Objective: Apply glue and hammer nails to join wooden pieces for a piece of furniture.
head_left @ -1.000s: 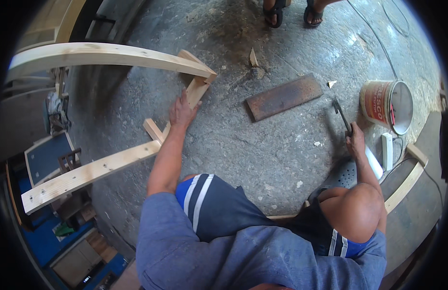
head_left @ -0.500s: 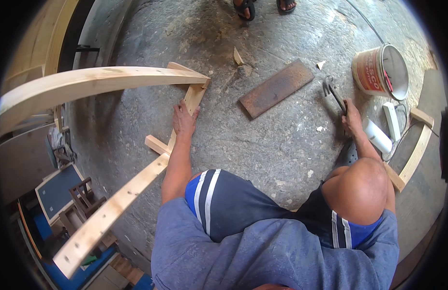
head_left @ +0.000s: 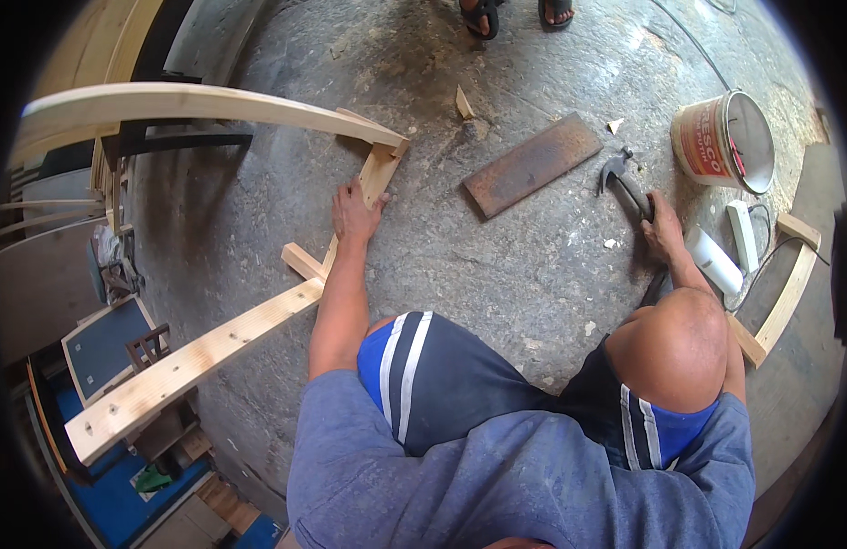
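Head view: left hand [head_left: 355,213] lies flat, fingers spread, pressing on the short wooden crosspiece [head_left: 373,183] where it joins the long plank [head_left: 195,357] and the curved board [head_left: 204,102] on the concrete floor [head_left: 497,265]. Right hand [head_left: 663,227] is closed around the hammer [head_left: 625,183] handle, its head resting on the floor beside the rusty metal plate [head_left: 531,165]. A bucket [head_left: 725,142] stands near.

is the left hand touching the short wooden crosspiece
Touching. The head view shows the left hand lying flat on the short wooden crosspiece, fingers over its lower end, no gap visible.
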### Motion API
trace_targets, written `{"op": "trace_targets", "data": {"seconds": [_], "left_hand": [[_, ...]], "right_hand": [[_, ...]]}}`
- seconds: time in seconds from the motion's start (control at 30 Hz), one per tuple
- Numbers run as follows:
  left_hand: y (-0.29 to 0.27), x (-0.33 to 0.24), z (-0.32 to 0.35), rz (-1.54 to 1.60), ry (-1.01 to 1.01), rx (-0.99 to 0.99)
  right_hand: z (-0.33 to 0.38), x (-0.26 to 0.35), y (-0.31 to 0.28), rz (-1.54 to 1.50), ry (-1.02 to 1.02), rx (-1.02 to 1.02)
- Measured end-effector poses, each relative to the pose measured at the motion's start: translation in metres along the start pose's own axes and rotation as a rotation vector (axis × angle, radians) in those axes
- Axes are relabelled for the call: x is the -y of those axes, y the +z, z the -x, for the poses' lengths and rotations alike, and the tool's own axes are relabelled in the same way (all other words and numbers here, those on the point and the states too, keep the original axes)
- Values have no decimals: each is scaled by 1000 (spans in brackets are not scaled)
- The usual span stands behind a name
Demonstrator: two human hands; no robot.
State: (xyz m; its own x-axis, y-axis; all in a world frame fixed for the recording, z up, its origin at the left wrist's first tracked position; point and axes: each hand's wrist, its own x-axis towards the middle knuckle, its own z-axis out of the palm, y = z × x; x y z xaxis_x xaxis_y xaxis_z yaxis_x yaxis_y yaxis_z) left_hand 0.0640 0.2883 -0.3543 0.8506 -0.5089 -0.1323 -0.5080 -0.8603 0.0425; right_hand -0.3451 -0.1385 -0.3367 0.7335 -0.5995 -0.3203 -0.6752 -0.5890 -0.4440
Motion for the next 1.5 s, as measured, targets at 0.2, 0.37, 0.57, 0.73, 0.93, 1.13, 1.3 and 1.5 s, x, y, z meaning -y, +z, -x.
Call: {"op": "trace_targets", "data": {"seconds": [0.2, 0.37, 0.57, 0.73, 0.93, 1.13, 1.3, 1.5], "left_hand": [[2, 3, -1, 33, -19, 20], [-2, 2, 1, 80, -59, 16], [2, 10, 4, 142, -101, 41], [7, 6, 19, 146, -168, -54], [16, -6, 63, 306, -269, -42], [18, 6, 75, 157, -239, -95], [17, 15, 72, 138, -165, 29], [8, 30, 70, 243, 60, 101]], "right_hand": [[2, -4, 4, 33, -68, -29], [-1, -14, 8, 12, -56, -11], [-5, -21, 15, 59, -40, 19], [-4, -14, 17, 1, -54, 127], [1, -1, 15, 33, -17, 84], [0, 5, 16, 58, -21, 75], [-8, 0, -3, 58, -9, -2], [11, -53, -97, 92, 158, -251]]}}
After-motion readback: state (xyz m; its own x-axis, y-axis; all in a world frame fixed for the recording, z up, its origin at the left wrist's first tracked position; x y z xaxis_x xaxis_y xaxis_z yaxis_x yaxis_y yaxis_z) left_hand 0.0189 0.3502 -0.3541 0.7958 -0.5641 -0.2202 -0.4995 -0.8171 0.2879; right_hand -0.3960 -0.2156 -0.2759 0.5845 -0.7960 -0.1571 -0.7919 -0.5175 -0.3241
